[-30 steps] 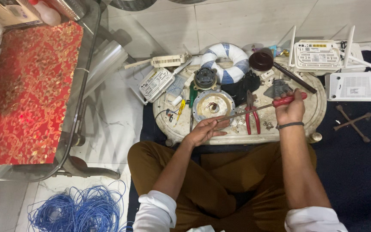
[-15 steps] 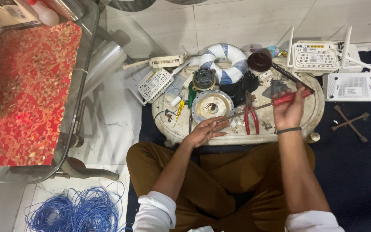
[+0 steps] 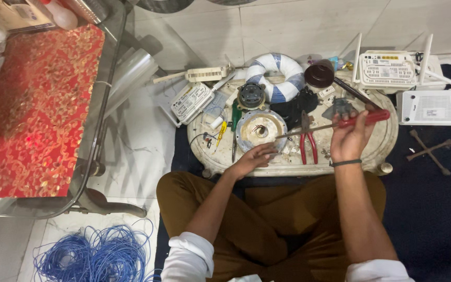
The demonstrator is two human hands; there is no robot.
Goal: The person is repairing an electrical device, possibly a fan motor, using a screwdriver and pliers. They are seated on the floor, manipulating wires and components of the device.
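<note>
R hand [image 3: 349, 140] grip pinching red-handled screwdriver [image 3: 335, 124] w/ tip by round metal housing [image 3: 260, 130]; L hand [image 3: 255, 158] fingers spread, resting on bench [image 3: 387, 138].

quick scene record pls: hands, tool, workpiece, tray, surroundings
left hand: rests open on the tray, at the near edge of the round metal housing
right hand: grips the red-handled screwdriver, shaft pointing at the housing
tray: low round one, cluttered
on tray: red pliers, yellow screwdriver, blue-and-white ring
right of tray: white routers on dark mat
left: glass table, blue wire coil on floor
</note>
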